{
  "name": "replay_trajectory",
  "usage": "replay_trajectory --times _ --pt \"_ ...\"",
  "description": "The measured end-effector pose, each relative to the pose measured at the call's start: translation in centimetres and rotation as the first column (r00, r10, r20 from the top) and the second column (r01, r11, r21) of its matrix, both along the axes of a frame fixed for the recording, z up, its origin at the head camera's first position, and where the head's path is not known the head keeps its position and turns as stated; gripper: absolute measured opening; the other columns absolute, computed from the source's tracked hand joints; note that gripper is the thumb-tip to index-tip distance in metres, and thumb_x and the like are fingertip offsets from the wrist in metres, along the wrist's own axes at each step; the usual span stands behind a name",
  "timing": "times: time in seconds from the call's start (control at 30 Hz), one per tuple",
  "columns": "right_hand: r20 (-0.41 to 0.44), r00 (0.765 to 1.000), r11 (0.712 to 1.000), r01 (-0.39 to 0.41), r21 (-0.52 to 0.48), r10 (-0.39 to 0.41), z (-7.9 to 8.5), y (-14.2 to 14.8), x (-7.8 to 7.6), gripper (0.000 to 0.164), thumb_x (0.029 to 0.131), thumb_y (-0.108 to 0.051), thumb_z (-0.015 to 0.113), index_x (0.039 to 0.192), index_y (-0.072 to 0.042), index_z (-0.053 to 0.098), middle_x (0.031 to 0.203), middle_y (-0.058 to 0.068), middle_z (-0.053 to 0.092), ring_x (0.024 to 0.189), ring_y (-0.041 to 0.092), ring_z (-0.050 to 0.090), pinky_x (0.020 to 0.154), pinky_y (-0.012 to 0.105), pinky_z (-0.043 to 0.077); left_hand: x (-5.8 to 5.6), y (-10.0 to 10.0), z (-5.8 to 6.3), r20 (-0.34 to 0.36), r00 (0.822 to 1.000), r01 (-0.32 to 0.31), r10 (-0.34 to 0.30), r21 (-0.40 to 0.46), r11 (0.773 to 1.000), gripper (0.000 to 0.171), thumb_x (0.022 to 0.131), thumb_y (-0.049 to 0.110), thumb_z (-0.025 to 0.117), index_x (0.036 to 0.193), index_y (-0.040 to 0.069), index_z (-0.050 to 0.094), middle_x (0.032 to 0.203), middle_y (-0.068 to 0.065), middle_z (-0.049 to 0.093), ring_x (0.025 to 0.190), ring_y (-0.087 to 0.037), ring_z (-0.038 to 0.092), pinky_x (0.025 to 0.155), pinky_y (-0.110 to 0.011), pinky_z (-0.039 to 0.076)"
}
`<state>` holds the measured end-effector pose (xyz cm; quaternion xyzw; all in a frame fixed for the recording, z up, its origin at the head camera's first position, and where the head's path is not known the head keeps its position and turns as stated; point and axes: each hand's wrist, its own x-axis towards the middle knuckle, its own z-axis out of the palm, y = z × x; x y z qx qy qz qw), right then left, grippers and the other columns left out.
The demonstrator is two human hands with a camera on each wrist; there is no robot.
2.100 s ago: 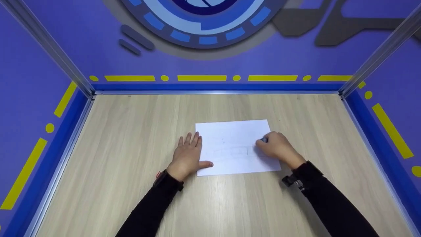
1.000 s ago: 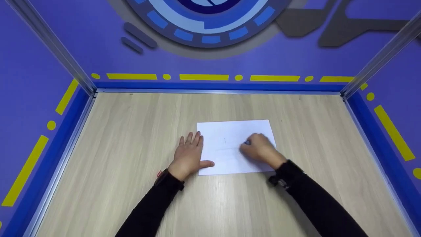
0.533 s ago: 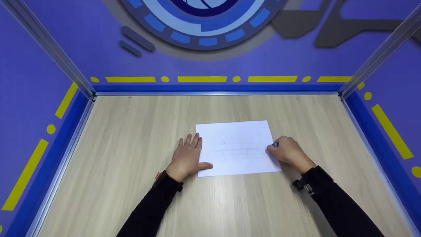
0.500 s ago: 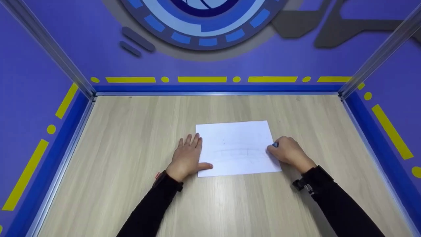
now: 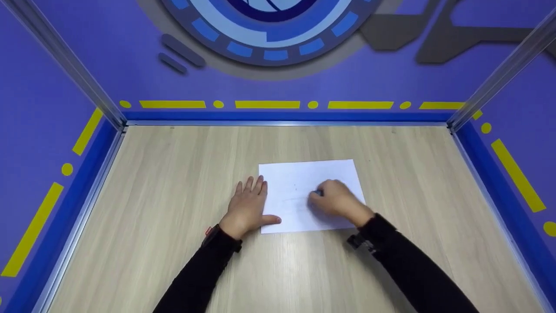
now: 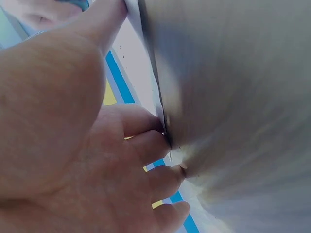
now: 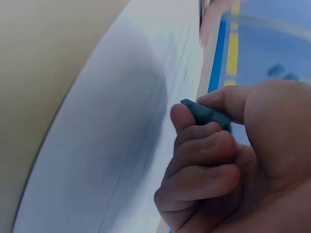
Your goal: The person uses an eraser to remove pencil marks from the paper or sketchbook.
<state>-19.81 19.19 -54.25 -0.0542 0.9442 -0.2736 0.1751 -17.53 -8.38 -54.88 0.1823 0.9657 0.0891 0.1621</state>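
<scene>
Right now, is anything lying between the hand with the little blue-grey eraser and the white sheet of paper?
Nothing visible. The right hand pinches the small blue-grey eraser directly over the white sheet of paper, while the left hand rests flat on its left edge.

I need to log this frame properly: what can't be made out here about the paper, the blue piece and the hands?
- Pencil marks on the paper: too faint in the head view, blurred in the right wrist view.
- Blue piece: mostly covered by the right hand; its contact with the paper is hidden.
- Left hand: the left wrist view is close and blurred.
</scene>
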Motion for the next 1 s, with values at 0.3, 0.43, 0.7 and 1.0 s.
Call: replay_trajectory --times 0.3,0.43,0.7,1.0 --pt "-0.044 0.992 0.993 -0.113 0.036 0.114 -0.9 -9.4 -0.6 0.034 0.099 -0.033 0.068 0.075 -0.010 0.072 0.081 0.008 0.072 0.082 0.027 0.064 0.084 0.048 0.058 0.1 0.4 -0.1 -0.031 0.999 0.021 -0.021 -0.001 1.000 0.119 0.091 0.072 0.078 0.171 -0.003 0.034 0.183 -0.022 0.026 0.171 -0.047 0.023 0.139 -0.066 0.019" --pt "-0.058 0.992 0.992 -0.108 0.059 0.112 -1.2 -9.7 -1.0 0.032 0.096 -0.032 0.070 0.070 -0.012 0.069 0.079 0.007 0.071 0.081 0.026 0.064 0.079 0.045 0.058 0.0 0.6 0.0 -0.027 0.999 0.020 -0.020 -0.011 1.000 0.119 0.091 0.073 0.077 0.172 -0.002 0.033 0.183 -0.022 0.025 0.171 -0.045 0.022 0.139 -0.065 0.019" --pt "-0.032 0.999 0.998 0.004 0.061 -0.003 -1.1 -2.9 -1.0 0.023 0.090 -0.028 0.072 0.080 -0.008 0.079 0.083 0.006 0.070 0.077 0.023 0.060 0.070 0.037 0.050 -0.2 0.6 0.0 -0.005 1.000 0.008 -0.008 -0.033 0.999 0.122 0.091 0.077 0.074 0.173 -0.001 0.029 0.185 -0.020 0.021 0.173 -0.044 0.018 0.140 -0.065 0.016" --pt "0.017 0.989 0.986 0.143 0.087 -0.145 -0.9 8.8 0.1 0.032 0.094 -0.032 0.070 0.084 -0.002 0.075 0.080 0.007 0.062 0.070 0.022 0.055 0.060 0.030 0.042 0.0 0.0 -0.1 0.020 1.000 -0.007 0.007 -0.003 1.000 0.122 0.092 0.074 0.075 0.174 -0.001 0.026 0.186 -0.020 0.017 0.173 -0.044 0.014 0.140 -0.065 0.013"
